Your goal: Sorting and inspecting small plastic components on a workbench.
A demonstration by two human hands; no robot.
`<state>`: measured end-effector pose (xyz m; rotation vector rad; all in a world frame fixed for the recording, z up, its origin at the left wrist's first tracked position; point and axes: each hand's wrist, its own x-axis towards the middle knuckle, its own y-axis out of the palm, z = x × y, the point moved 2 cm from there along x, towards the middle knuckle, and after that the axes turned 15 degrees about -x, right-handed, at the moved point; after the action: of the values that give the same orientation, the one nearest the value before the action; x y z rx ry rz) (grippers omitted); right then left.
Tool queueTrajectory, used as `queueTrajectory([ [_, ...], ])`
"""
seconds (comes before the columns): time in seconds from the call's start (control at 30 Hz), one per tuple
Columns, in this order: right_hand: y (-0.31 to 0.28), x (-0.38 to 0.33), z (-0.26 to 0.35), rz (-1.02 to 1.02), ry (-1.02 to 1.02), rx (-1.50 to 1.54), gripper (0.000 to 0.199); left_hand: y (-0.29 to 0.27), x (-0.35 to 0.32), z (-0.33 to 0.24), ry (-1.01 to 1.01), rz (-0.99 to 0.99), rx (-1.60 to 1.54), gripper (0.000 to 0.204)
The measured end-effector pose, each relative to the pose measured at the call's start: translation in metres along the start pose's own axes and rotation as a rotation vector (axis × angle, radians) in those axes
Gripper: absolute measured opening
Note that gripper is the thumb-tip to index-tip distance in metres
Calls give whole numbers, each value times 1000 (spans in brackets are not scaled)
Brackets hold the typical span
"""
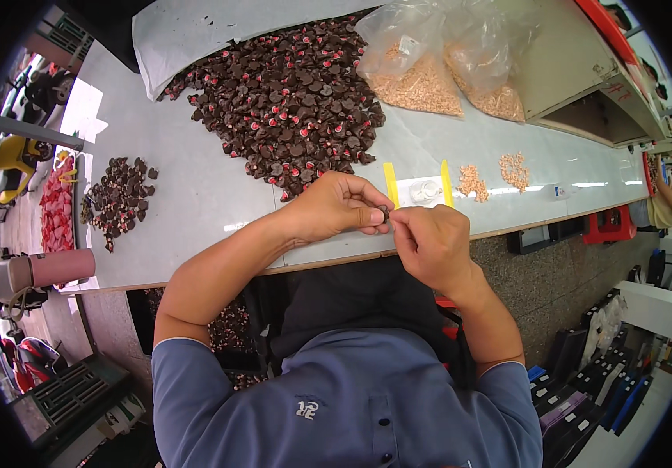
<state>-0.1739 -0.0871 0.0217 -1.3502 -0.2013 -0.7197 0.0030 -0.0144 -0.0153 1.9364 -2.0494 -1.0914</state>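
Near the table's front edge, my left hand [334, 209] pinches a small dark brown piece [385, 214] between thumb and fingers. My right hand [435, 240] meets it there, its thumb and forefinger pressed together at the piece. Whatever the right fingertips hold is too small or hidden to make out. Just beyond the hands lies a white card [409, 189] with yellow strips at its sides and a white blob [427, 192] on it. Right of it are two small heaps of tan bits, a nearer heap [472, 183] and a farther heap [514, 172].
A big pile of dark brown pieces [289, 101], many with red-and-white marks, covers the table's far middle. A smaller pile [120, 195] lies left. Clear bags of tan bits [418, 82] stand beside a metal cabinet [586, 86]. A pink cylinder [63, 267] is at the left edge.
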Motion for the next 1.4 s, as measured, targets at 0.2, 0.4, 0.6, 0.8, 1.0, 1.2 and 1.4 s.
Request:
queueTrajectory([
  [0.2,-2,-5,-3,-23,-62,-5,12,2,0,0,22,-16,-30,21],
  [0.4,-35,-37,-61,-167,681,359,8,7,1,-2,18,7,-1,22],
  [0.6,-76,-77,-129,-234,777,-49,10,4,-6,2,30,-40,43,23],
  [0.8,-79,-81,-158,95,720,-373,11,8,0,4,17,-30,24,23],
  [1.0,-61,-60,-176,137,682,-465,12,6,4,-4,27,-33,3,23],
  [1.2,-54,-50,-164,182,664,-449,13,-2,-11,-8,56,9,77,23],
  [1.4,-65,-106,-196,-109,596,-423,4,2,9,18,109,192,20,21],
])
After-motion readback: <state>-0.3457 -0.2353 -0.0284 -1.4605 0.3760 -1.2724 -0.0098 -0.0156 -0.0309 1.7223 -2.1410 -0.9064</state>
